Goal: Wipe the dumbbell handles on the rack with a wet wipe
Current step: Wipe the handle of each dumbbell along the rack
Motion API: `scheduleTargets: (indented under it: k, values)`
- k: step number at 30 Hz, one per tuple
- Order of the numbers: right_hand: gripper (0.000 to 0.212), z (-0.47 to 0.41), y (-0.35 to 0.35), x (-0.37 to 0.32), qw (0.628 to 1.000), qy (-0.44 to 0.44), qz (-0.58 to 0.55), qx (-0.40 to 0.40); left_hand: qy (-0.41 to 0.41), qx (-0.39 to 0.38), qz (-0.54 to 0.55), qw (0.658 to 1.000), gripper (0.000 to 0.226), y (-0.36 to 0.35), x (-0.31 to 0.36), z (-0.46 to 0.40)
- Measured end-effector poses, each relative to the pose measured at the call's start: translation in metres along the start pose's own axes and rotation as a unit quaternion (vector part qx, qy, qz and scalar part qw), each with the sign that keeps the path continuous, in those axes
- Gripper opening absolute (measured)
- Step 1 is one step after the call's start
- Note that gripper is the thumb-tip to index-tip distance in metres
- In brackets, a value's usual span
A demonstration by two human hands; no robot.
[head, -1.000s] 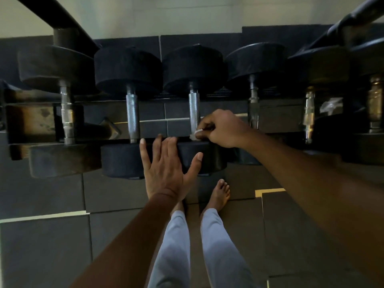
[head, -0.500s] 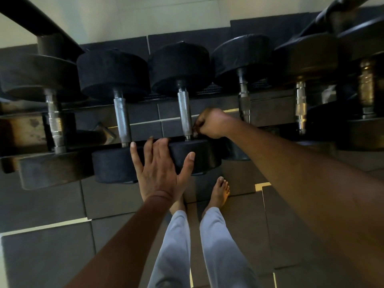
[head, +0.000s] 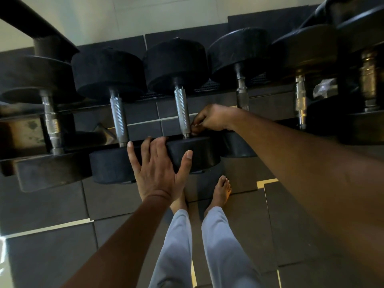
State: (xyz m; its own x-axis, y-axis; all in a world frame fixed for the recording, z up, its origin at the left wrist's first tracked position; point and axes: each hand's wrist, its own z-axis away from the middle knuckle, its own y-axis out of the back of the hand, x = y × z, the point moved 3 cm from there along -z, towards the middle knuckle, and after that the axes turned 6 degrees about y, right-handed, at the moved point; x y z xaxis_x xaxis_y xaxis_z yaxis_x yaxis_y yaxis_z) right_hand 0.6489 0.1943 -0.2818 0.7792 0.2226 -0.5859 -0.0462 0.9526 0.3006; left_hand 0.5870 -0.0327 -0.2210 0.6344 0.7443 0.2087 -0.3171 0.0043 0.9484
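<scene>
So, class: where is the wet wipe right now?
In the head view, just right of centre, the wet wipe is pinched in the right hand against the lower end of the third handle.

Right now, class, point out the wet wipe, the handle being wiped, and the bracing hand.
wet wipe [head: 196, 128], head view, white edge under fingers.
handle [head: 182, 109], head view, knurled middle.
left hand [head: 158, 173], head view, back of hand.

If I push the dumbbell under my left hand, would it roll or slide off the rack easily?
Probably not easily. The dumbbell has thick black heads, so it likely is heavy. Its round heads could roll sideways, but neighbouring dumbbells sit close on both sides. The left hand lies flat on its near head.
</scene>
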Motion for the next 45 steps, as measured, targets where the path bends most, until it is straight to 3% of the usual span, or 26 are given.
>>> scheduleTargets:
  k: [5,8,11,18,22,28,31,33,36,41,45]
  values:
    - [0.013,0.02,0.013,-0.005,0.998,0.05,-0.031,0.028,0.002,0.004,0.005,1.0,0.076,0.0,0.0,0.0]
    - [0.02,0.031,0.014,-0.015,0.98,0.131,-0.059,0.134,0.002,0.006,0.005,1.0,0.076,0.0,0.0,0.0]
    - [0.027,0.03,0.002,-0.024,0.961,0.179,-0.007,0.212,0.002,0.004,0.006,1.0,0.075,0.001,0.001,0.0]
    - [0.027,0.026,-0.003,-0.031,0.97,0.179,0.122,0.111,0.001,0.004,0.003,1.0,0.077,0.0,0.001,0.0]
    - [0.014,0.026,-0.003,-0.035,0.951,0.207,0.185,0.135,-0.001,0.007,0.003,1.0,0.079,0.0,0.0,-0.001]
    - [0.03,0.021,0.003,-0.055,0.904,0.234,0.209,0.292,-0.004,0.011,0.006,1.0,0.083,-0.003,-0.002,-0.001]
    - [0.033,0.01,0.013,-0.066,0.862,0.195,0.237,0.404,-0.005,0.012,0.009,1.0,0.083,-0.004,-0.002,-0.001]
    - [0.037,0.007,0.013,-0.069,0.852,0.184,0.232,0.432,-0.005,0.013,0.011,1.0,0.082,-0.004,-0.002,-0.002]
    - [0.041,0.011,0.008,-0.065,0.858,0.194,0.212,0.426,-0.005,0.015,0.014,1.0,0.082,-0.003,-0.002,-0.001]
    - [0.04,0.016,0.017,-0.056,0.909,0.192,0.158,0.334,-0.01,0.017,0.02,1.0,0.081,-0.004,-0.003,-0.001]
    - [0.043,0.008,0.024,-0.064,0.916,0.169,0.194,0.309,-0.011,0.018,0.021,1.0,0.08,-0.004,-0.003,-0.001]
